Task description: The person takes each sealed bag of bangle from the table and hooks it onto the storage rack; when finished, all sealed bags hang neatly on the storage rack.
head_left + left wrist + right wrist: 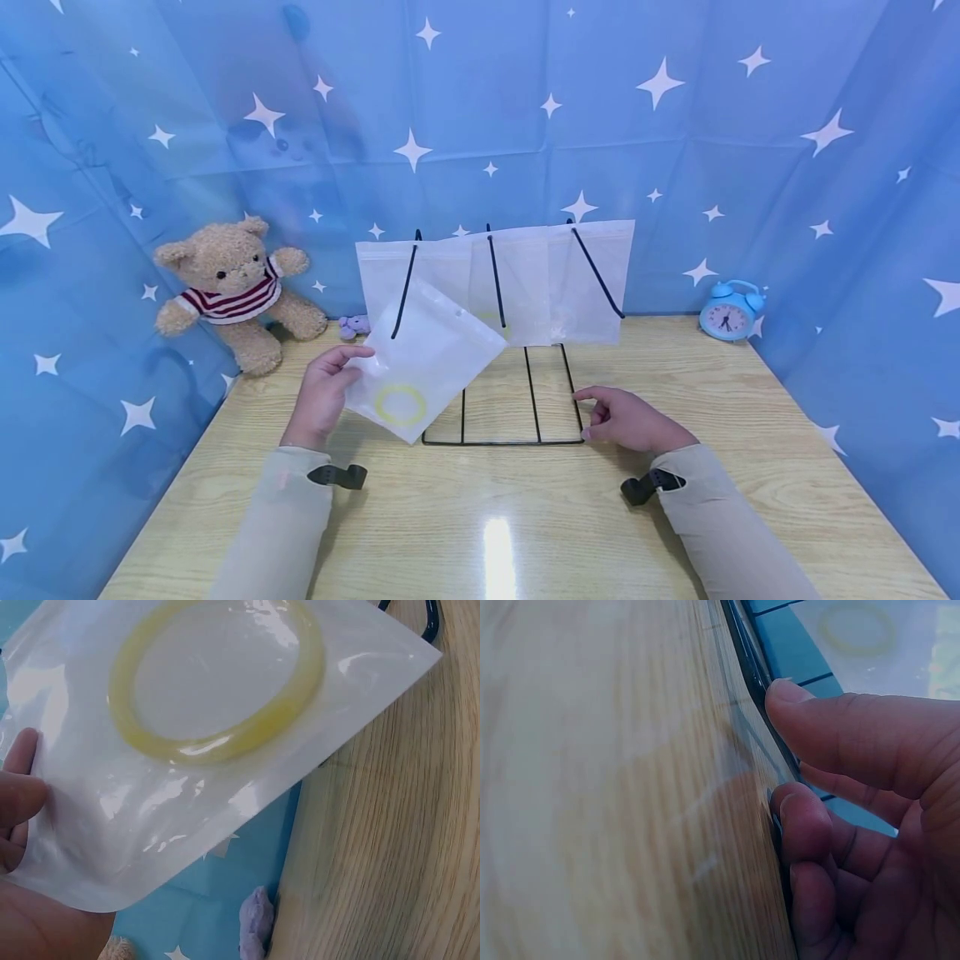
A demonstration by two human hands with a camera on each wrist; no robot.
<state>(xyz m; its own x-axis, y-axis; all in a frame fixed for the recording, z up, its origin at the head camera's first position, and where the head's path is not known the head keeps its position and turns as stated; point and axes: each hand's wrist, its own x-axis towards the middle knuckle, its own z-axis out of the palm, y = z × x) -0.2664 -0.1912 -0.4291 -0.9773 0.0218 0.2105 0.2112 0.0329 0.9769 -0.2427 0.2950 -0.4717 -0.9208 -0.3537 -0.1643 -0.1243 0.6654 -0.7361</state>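
Observation:
My left hand (pixel 324 392) pinches a clear-fronted white zip bag (pixel 442 350) by its side edge. The bag hangs tilted, with a yellow ring (pixel 262 724) showing through the plastic and a small hang hole near its upper edge. In the head view, the left prong (pixel 406 287) of a black wire display rack (pixel 502 443) overlaps the bag, apart from its hole. My right hand (pixel 630 419) grips the right side bar of the rack's base, thumb and curled fingers at the wire. Similar bags hang on the left (pixel 375 267), middle (pixel 521 267) and right (pixel 592 292) prongs.
A teddy bear (pixel 232 287) in a striped sweater sits at the back left, near a small purple plush toy (pixel 354 326). A blue alarm clock (pixel 729 312) stands at the back right. Starry blue curtains (pixel 480 108) border the wooden table (pixel 420 517).

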